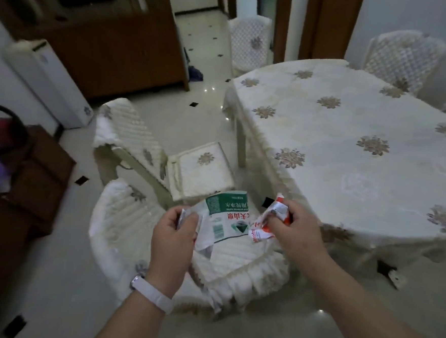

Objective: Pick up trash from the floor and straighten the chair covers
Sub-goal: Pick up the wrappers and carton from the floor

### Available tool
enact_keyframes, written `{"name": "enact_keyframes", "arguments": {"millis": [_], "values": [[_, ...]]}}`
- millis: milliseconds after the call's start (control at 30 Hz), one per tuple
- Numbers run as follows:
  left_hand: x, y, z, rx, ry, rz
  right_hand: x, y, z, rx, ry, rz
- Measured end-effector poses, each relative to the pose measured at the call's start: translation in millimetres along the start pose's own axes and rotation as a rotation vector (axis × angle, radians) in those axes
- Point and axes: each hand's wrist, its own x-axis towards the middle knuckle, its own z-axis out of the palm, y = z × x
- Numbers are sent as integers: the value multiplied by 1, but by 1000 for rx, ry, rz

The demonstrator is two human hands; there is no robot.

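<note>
At lower centre of the frame, a person's left hand point(172, 234), a white wristband point(152, 290) on its wrist, pinches the edge of a green-and-white plastic wrapper point(224, 216), while the right hand point(295, 228) clenches a crumpled red-and-white wrapper point(261, 231) just beside it; both are held above a chair's rumpled quilted seat cover point(239, 265), near a cloth-draped table point(350, 140) at right and a second covered chair point(203, 165) behind

I lose one edge of the green-and-white wrapper point(222, 220) behind the left hand point(172, 235), much of the red-and-white wrapper point(261, 231) behind the right hand point(297, 227).
</note>
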Motion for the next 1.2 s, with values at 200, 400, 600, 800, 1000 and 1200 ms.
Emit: {"name": "enact_keyframes", "arguments": {"millis": [200,400,600,800,1000,1200], "values": [[23,-17,-170,-73,125,-30,-35,-56,162,-43,-145,-46],[32,-30,-330,-104,300,-13,-76,-106,313,-120,-283,-64],[36,-37,-436,-158,434,-17,-92,-149,413,-138,-445,-113],[40,-58,-509,-216,559,-111,-86,-179,503,-130,-577,-194],[94,-73,-570,-236,679,-174,-55,-183,596,-74,-664,-216],[201,-83,-615,-186,703,-239,20,-186,690,1,-639,-160]]}}
